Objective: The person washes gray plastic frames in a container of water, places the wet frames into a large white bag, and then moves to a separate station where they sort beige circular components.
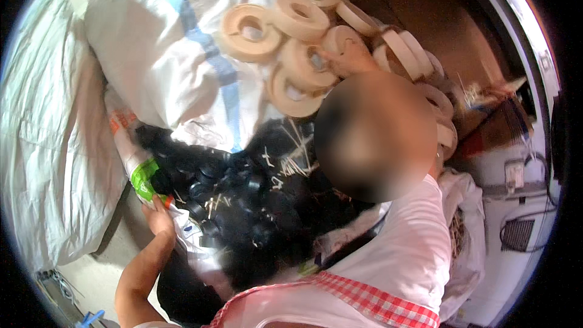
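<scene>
My left hand (159,215) is closed on the edge of a white plastic bag (143,173) with green and orange print. Inside the bag lie many round black pieces (252,182), mixed with thin pale strips (291,164). My right hand (352,58) reaches to the far side, among a heap of cream-coloured rolls (249,30) that look like masking tape. Its fingers curl on one roll (313,64) in the heap, slightly blurred. A round blurred patch covers most of my right forearm.
A large white woven sack (164,67) with a blue stripe stands behind the bag. Another pale sack (54,133) rises at the left. At the far right is a brown cardboard box (419,0). A clear bag (464,206) and a cable (537,231) lie by the right wall.
</scene>
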The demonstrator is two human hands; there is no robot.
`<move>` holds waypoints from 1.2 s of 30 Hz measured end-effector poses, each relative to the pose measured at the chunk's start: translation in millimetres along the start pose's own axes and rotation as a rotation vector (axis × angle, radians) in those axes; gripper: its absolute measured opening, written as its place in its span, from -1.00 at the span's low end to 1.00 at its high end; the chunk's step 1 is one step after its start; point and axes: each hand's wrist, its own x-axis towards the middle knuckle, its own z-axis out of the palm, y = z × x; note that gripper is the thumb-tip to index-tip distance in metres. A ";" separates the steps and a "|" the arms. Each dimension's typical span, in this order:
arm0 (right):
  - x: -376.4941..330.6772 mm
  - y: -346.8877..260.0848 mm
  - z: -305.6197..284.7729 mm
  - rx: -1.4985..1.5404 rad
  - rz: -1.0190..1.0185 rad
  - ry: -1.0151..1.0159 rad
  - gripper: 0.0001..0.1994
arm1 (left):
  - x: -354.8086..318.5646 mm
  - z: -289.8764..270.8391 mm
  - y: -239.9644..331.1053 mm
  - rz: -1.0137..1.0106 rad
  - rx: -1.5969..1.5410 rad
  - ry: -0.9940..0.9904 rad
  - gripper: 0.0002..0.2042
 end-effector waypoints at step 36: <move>-275.0 3.1 -73.3 0.462 -0.074 -0.036 -0.45 | 17.3 7.0 -17.5 -0.008 0.138 0.107 -0.32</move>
